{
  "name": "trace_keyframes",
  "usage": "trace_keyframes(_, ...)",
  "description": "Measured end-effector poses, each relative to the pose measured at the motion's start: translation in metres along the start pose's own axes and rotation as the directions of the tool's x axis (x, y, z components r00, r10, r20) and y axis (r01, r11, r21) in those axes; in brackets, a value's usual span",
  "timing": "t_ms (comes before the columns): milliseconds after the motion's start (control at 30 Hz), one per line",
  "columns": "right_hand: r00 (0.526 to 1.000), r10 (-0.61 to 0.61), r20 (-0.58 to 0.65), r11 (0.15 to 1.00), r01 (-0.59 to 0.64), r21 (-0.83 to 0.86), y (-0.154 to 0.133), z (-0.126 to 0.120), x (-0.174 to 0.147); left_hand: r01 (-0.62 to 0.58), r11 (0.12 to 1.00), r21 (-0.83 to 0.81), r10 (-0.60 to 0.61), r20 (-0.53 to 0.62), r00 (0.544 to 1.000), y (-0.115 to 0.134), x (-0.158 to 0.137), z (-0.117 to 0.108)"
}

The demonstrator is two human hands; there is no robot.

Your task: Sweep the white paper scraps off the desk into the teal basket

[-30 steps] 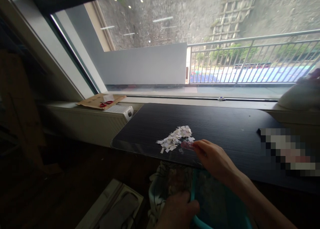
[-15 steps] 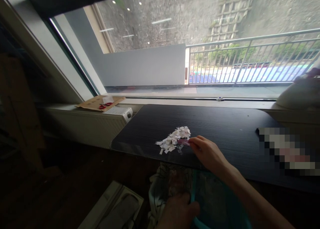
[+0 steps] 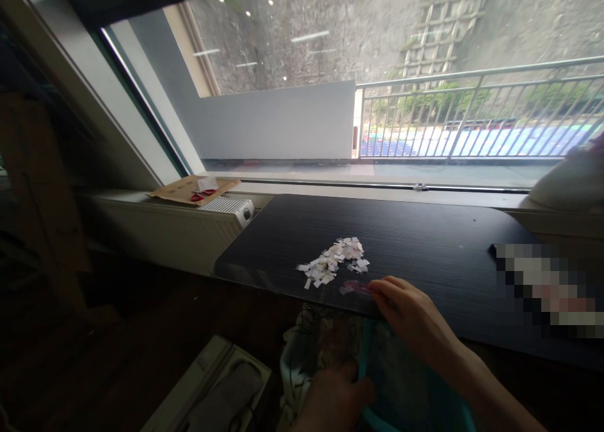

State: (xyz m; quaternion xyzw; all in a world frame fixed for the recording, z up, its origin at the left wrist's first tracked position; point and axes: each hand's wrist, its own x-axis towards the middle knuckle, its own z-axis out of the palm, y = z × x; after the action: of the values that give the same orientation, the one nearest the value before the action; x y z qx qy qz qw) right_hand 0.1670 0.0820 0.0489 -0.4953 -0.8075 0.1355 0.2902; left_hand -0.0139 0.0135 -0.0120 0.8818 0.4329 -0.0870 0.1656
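Observation:
My right hand [image 3: 401,309] pinches the narrow end of a small pink see-through plastic tool, spoon-like in outline [image 3: 357,286]. Its wider end rests on the black tabletop near the front edge, with a few paper scraps beside it. Just beyond lies a heap of small white paper pieces [image 3: 330,261], with a little cluster at its right. Below the table edge, in dim light, my left hand [image 3: 335,394] is closed at the left rim of a turquoise bin [image 3: 364,369]; its fingers are partly in shadow.
The black table [image 3: 415,231] stands against the windowsill. Red-handled scissors [image 3: 202,195] lie on brown paper over a white radiator [image 3: 226,205]. A blurred-out item [image 3: 542,287] sits at the table's right. On the floor at lower left is an open box [image 3: 221,382].
My right hand has drawn the pink tool toward the table's front edge, away from the heap. Some scraps now lie apart beside it. My left hand stays by the bin.

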Motion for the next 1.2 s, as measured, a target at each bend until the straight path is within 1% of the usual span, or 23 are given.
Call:
trace_keyframes(100,1.000,-0.022,-0.001,0.999,0.022,0.034,-0.002,-0.002,-0.010,-0.019,1.000,-0.010,0.019,-0.034,0.999,0.001,-0.001,0.000)
trace_keyframes(267,0.994,0.035,-0.102,0.999,-0.035,-0.006,0.007,-0.003,-0.009,-0.023,1.000,-0.016,0.023,-0.035,0.999,0.003,-0.002,-0.001)
trace_keyframes(333,0.996,0.034,-0.082,0.999,-0.035,-0.002,0.006,-0.002,-0.012,-0.019,1.000,-0.024,0.018,-0.036,0.999,0.002,-0.003,-0.002)
trace_keyframes(467,1.000,-0.003,-0.013,0.999,0.004,0.045,-0.003,-0.001,-0.020,-0.020,0.999,-0.044,0.017,-0.062,0.998,0.002,-0.003,-0.002)
trace_keyframes(533,1.000,-0.005,-0.023,0.999,0.007,0.049,-0.004,0.000,-0.018,-0.021,0.999,-0.043,0.018,-0.063,0.998,0.002,-0.002,-0.001)
trace_keyframes(667,0.996,0.032,-0.078,0.999,-0.031,0.011,-0.002,0.002,-0.008,-0.017,0.999,-0.033,0.014,-0.070,0.997,0.000,-0.001,0.004)
trace_keyframes(833,1.000,-0.004,0.020,0.996,0.002,0.092,-0.009,0.001,-0.014,-0.014,0.997,-0.075,0.004,-0.138,0.990,-0.002,-0.004,0.008)
trace_keyframes(900,1.000,-0.010,0.019,0.994,0.008,0.109,-0.011,0.001,-0.016,-0.016,0.995,-0.098,0.001,-0.144,0.990,-0.002,-0.006,0.006)
trace_keyframes(1033,0.999,0.010,-0.042,0.997,-0.007,0.074,-0.014,0.004,-0.011,-0.005,0.996,-0.088,-0.005,-0.113,0.994,0.000,-0.007,0.002)
trace_keyframes(1133,1.000,-0.008,0.006,0.997,0.008,0.083,-0.021,0.006,-0.012,0.004,0.998,-0.061,-0.008,-0.069,0.998,0.000,-0.006,0.002)
trace_keyframes(1200,0.998,-0.034,0.048,0.995,0.030,0.096,-0.023,0.005,-0.015,0.020,0.999,-0.044,-0.023,-0.068,0.997,0.000,-0.005,0.002)
